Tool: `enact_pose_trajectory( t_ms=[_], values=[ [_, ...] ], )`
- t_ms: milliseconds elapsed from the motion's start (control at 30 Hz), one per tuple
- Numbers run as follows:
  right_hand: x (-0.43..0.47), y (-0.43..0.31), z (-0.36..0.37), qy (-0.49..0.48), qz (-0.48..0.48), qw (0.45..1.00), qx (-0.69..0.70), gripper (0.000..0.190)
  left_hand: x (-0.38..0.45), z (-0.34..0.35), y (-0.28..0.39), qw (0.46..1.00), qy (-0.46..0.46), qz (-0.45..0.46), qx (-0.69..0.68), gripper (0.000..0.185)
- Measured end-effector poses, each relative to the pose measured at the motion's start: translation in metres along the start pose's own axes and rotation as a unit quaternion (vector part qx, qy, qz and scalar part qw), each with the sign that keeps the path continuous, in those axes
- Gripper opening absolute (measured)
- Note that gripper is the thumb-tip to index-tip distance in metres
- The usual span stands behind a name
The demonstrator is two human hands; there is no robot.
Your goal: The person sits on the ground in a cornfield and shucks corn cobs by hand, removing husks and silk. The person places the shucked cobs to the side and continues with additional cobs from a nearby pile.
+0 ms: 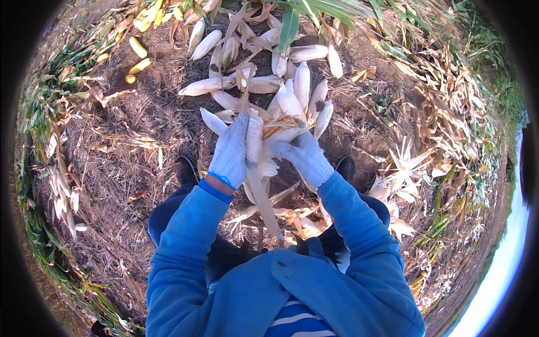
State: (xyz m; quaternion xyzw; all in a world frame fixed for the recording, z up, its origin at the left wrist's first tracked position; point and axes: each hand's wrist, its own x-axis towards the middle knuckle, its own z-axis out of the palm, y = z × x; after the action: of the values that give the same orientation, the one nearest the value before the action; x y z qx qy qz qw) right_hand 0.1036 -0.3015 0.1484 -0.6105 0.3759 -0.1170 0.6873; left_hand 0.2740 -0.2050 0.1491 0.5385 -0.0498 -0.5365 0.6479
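My left hand (230, 147), in a white knit glove, grips a pale dry corn husk (254, 137) whose long strips hang down towards my lap. Beside it, my right hand (305, 158), gloved too, is closed around the lower side of a partly opened ear of corn (273, 129); yellow-orange kernels show between its husk leaves. My right fingertips are partly hidden by the husk. Just beyond my hands lies a loose pile of ears in whitish husks (290, 101).
Husked yellow cobs (138, 47) lie at the upper left. Loose husks (406, 164) lie to the right, others (307, 221) between my legs. Cut corn stalks and leaves (454, 126) edge the ground on both sides. My shoes (345, 167) flank the pile.
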Motion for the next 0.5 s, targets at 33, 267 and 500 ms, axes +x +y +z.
enact_pose_trajectory(
  t_ms=[33,267,500],
  values=[
    [0.0,-0.001,0.0,-0.007,0.004,1.0,0.013,0.064,-0.002,0.0,0.001,1.0,-0.003,0.007,0.026,0.049],
    [0.001,-0.009,0.002,0.035,-0.028,0.998,-0.039,0.056,-0.009,0.007,0.007,0.984,-0.026,0.106,0.14,0.041],
    [-0.003,-0.021,-0.016,-0.01,-0.066,0.996,-0.056,0.063,-0.003,0.0,0.0,0.956,-0.172,0.045,0.233,0.055]
  ],
)
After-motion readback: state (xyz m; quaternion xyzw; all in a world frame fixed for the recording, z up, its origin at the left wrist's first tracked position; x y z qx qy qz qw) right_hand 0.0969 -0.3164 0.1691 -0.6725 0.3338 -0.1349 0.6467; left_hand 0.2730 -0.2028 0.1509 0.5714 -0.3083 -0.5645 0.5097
